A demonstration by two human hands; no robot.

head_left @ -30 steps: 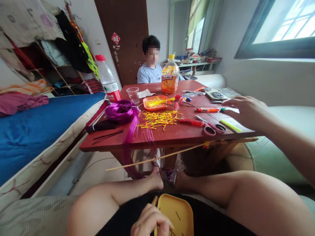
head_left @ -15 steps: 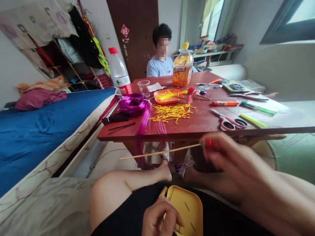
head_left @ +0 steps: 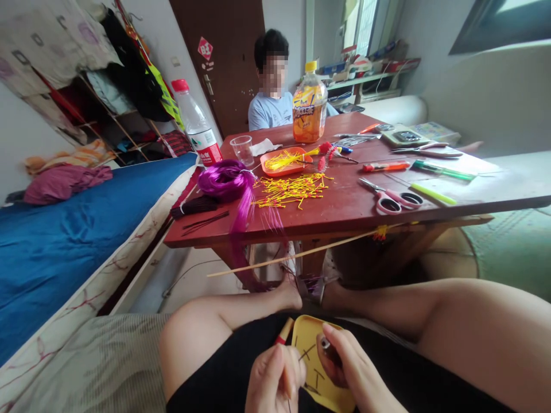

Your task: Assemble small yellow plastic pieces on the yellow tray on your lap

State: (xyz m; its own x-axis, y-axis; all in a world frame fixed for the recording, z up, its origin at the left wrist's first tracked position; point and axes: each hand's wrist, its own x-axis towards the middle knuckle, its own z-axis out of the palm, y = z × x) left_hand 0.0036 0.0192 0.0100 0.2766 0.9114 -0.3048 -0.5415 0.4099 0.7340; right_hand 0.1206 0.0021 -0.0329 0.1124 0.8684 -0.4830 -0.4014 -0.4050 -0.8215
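My left hand (head_left: 275, 376) is closed low in the view, at the left side of a shallow yellow tray (head_left: 306, 324) on my lap. A thin dark stick (head_left: 305, 352) pokes out of its fingers over the tray. My right hand (head_left: 359, 373) is wrapped round a small dark-brown object with a silvery end (head_left: 331, 351), above the tray's right side; its kind is unclear. Several short dark pieces (head_left: 318, 377) lie in the tray. A red-and-tan rod (head_left: 284, 331) rests by the tray's upper left corner, partly behind my left hand.
A long thin wooden stick (head_left: 275, 261) juts out below the table edge, with a red-and-yellow bundle (head_left: 381, 232) hanging from it. On the red-brown table (head_left: 344, 198) are purple strands (head_left: 228, 182), yellow pieces (head_left: 293, 189), scissors (head_left: 394, 201) and bottles. A person (head_left: 269, 106) sits opposite.
My right hand has come down from the wooden stick to the tray and now holds the brown object. The red-and-yellow bundle on the stick is uncovered. The view has shifted slightly.
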